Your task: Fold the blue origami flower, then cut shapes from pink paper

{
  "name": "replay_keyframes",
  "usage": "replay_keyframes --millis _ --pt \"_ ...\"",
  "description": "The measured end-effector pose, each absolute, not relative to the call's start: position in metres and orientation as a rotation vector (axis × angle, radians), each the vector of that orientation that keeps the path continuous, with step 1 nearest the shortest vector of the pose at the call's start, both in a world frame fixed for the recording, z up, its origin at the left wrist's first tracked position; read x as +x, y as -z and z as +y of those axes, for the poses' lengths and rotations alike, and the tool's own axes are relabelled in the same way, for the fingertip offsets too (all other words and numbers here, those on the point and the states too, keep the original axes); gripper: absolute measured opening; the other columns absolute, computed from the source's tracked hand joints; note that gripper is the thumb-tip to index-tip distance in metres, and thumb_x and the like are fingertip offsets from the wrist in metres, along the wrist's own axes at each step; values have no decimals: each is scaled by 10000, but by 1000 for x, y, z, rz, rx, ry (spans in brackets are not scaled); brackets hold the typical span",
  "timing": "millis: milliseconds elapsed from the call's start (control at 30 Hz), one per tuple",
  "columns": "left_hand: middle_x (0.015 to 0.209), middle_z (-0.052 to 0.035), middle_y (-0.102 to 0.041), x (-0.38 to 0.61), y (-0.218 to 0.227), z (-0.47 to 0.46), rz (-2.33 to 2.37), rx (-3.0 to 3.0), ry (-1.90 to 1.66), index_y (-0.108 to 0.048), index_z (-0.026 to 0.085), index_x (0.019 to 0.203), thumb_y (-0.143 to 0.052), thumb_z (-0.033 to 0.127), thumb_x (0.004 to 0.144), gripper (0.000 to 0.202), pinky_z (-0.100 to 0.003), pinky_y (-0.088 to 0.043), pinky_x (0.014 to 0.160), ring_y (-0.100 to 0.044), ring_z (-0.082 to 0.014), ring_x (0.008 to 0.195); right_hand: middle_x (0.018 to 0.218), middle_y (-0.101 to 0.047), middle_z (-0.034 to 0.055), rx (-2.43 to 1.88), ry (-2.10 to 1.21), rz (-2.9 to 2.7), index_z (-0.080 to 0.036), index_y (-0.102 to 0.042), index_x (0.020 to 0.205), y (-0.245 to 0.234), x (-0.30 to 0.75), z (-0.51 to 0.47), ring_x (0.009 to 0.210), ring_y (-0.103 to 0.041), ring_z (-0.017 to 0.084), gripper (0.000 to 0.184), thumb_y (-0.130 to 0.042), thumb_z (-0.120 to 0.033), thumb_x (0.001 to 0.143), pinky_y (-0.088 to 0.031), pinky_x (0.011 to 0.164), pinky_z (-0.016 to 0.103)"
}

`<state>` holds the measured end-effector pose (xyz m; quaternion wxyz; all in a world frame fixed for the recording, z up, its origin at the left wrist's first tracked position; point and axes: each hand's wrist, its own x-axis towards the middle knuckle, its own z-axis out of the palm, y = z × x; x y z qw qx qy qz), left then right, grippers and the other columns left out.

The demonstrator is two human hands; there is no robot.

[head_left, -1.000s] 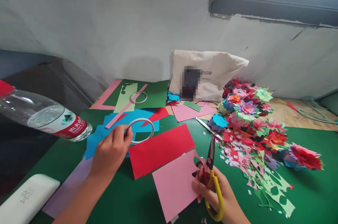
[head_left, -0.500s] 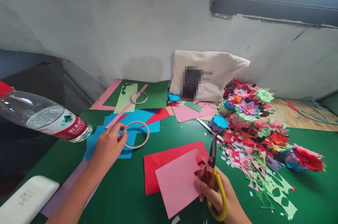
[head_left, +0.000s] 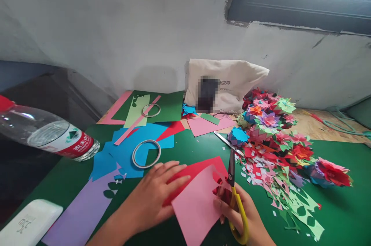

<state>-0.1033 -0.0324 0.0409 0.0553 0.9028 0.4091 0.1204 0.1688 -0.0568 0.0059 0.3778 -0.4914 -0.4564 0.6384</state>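
My right hand [head_left: 236,209] is closed round yellow-handled scissors [head_left: 233,184], blades open and pointing away, and it also pinches the right edge of a pink paper sheet [head_left: 195,207]. A red paper sheet [head_left: 203,166] lies under the pink one. My left hand [head_left: 155,195] lies flat with fingers spread on the red sheet, next to the pink sheet's left edge. A tape ring [head_left: 146,153] rests on blue paper [head_left: 124,151] just beyond the left hand.
A water bottle [head_left: 48,135] lies at the left, a white case [head_left: 27,222] at the bottom left. Purple paper [head_left: 81,211] lies beside my left arm. Paper flowers and scraps [head_left: 275,141] pile at the right. A cloth bag [head_left: 228,83] leans on the wall. A second ring [head_left: 151,110] lies on green paper.
My left hand let go of the tape ring, which now lies on the blue paper, and moved right onto the red sheet. The red and pink sheets slid toward my right hand.
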Motion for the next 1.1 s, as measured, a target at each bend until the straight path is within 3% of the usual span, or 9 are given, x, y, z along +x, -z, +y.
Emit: replay_keyframes --millis 67,233,333,500,700,767,867,1000,1100 --pt "1553 28 -413 -99 -38 -35 1218 2742 -205 -435 381 1437 -595 349 889 572 -474 -409 1070 -393 -303 1398 728 -538 -22 -1248 -1630 -1157 -181 -543 835 -6 170 -56 510 -516 76 380 -751 -492 773 -520 455 204" --pt "1590 30 -339 -120 -27 -21 1433 2688 -134 -389 420 1461 -552 374 929 559 -562 -351 1102 -311 -345 1444 645 -503 -43 -1246 -1586 -1092 -184 -530 769 -15 169 -54 480 -498 82 417 -787 -507 714 -516 424 207" --pt "1571 -4 -381 -129 -31 -15 1469 2678 -163 -452 377 1437 -526 393 940 502 -577 -347 1106 -328 -358 1433 577 -481 -54 -1241 -1562 -1080 -184 -520 730 -21 164 -55 445 -487 83 438 -789 -528 694 -505 401 206" --pt "1468 -91 -508 -109 -53 -29 1236 2435 -441 -489 268 1400 -481 171 887 522 -507 -341 1141 -426 -290 1373 607 -549 -29 -1206 -1443 -1013 -192 -516 757 -28 159 -61 432 -503 86 420 -790 -505 698 -478 370 192" --pt "1245 -168 -650 -65 -73 -61 738 1914 -568 -487 197 1378 -731 523 678 810 -482 -493 991 -604 -353 1123 629 -568 -23 -1173 -1400 -984 -189 -507 739 -37 157 -65 357 -461 64 440 -808 -502 668 -422 312 187" --pt "1130 -155 -702 -50 -78 -67 848 1665 -584 -554 186 1300 -704 584 711 727 -437 -539 915 -657 -312 1010 628 -573 -27 -1163 -1379 -972 -188 -509 757 -38 156 -67 346 -455 55 425 -803 -486 688 -405 312 178" --pt "812 -97 -733 -29 -88 -67 1063 1202 -631 -641 162 1088 -418 569 925 492 -303 -563 606 -675 -199 653 640 -576 -31 -1204 -1304 -972 -188 -522 792 -41 156 -72 370 -478 59 378 -793 -444 727 -421 349 181" --pt "629 -41 -695 -13 -95 -52 1233 1227 -646 -658 160 805 -548 474 894 345 -235 -471 465 -630 -160 512 721 -572 -32 -1234 -1226 -946 -201 -510 835 -47 158 -73 440 -500 65 357 -770 -435 762 -433 394 186" --pt "594 -23 -686 -11 -90 -41 1217 1174 -709 -639 165 749 -591 460 866 321 -224 -434 403 -615 -148 442 667 -492 -63 -1204 -1298 -956 -209 -499 863 -48 161 -69 454 -449 63 396 -773 -472 750 -393 400 179"
